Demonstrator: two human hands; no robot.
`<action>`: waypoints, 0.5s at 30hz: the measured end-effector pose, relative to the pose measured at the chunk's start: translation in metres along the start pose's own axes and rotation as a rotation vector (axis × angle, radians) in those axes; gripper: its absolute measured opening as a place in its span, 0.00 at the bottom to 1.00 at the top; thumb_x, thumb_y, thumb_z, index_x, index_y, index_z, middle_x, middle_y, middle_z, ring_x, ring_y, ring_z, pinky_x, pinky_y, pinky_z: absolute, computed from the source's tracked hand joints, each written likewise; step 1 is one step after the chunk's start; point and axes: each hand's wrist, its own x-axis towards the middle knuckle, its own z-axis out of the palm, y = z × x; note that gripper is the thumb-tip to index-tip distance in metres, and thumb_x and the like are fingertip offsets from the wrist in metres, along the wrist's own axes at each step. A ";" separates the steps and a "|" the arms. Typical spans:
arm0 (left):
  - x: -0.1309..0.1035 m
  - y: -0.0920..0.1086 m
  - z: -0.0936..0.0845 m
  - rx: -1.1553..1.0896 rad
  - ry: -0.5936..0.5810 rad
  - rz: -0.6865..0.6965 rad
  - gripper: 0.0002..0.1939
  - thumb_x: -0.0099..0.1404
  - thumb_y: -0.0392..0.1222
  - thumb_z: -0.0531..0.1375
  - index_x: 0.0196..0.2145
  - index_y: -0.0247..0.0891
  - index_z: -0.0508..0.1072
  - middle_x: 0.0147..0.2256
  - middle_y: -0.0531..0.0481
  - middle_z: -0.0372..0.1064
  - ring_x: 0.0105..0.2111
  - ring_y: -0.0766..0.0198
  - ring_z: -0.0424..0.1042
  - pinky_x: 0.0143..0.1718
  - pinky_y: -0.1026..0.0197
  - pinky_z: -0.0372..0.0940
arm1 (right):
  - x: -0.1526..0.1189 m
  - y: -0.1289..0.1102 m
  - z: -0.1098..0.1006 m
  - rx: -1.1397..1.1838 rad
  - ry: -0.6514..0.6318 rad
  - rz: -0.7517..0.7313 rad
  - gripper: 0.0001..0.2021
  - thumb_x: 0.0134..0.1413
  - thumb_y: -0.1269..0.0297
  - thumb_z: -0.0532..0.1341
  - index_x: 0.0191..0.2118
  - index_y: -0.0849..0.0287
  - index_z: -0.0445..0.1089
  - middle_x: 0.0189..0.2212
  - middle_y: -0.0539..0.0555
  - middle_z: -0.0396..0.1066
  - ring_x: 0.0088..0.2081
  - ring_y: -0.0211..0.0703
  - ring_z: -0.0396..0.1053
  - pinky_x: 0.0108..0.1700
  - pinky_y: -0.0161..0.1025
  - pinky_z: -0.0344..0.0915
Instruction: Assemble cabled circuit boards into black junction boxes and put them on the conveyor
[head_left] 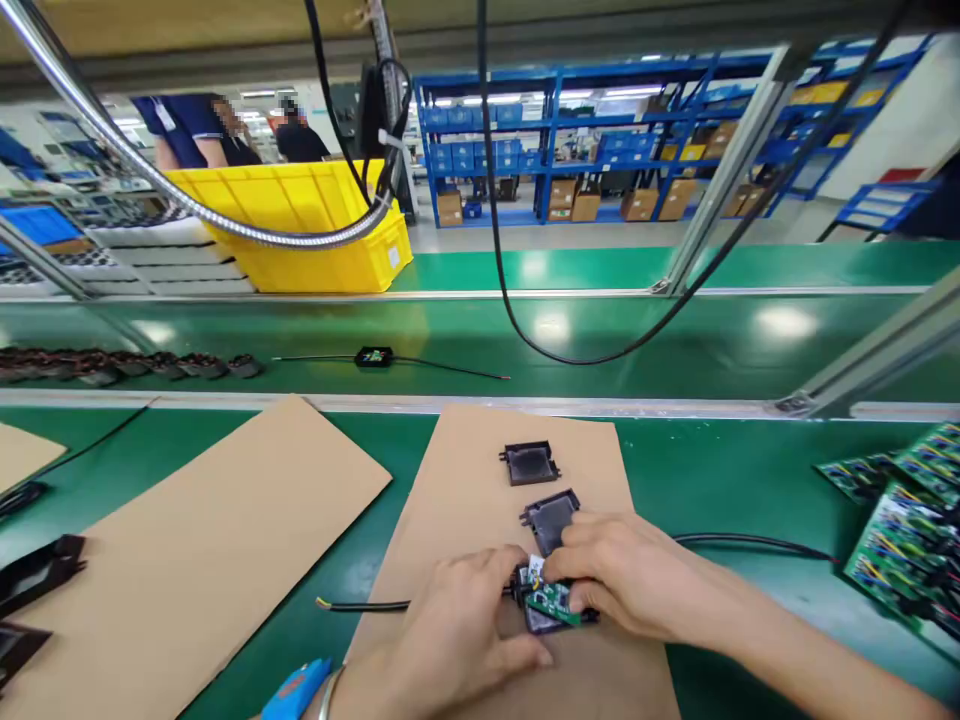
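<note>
A small green circuit board (553, 602) with a white part lies tilted in a black plastic case (543, 627) on the cardboard. My right hand (622, 575) pinches the board from the right, fingers bent over it. At the case's left end, my left hand (469, 620) has its curled fingers on the edge, the thumb lower down by the cardboard. A black cable (367, 606) with stripped wire ends passes under my left hand. Another black cable (750, 540) leads right from behind my right wrist. Just above my fingers lies an open case half (550, 520), with a second case half (530, 463) beyond.
Cardboard sheets (247, 530) cover parts of the green bench. Several green boards (904, 550) are piled at right, black plastic parts (37, 575) at left. A cabled module (373, 357) rests behind the rail. A black cable (499, 250) hangs in front; a yellow bin (300, 225) stands behind.
</note>
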 end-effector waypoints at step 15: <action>0.004 -0.021 0.000 -0.089 -0.030 0.072 0.28 0.52 0.38 0.67 0.52 0.45 0.68 0.42 0.53 0.74 0.39 0.57 0.74 0.42 0.58 0.68 | 0.009 0.005 -0.001 0.127 -0.090 -0.019 0.17 0.53 0.77 0.61 0.46 0.51 0.72 0.32 0.48 0.73 0.38 0.42 0.67 0.38 0.37 0.57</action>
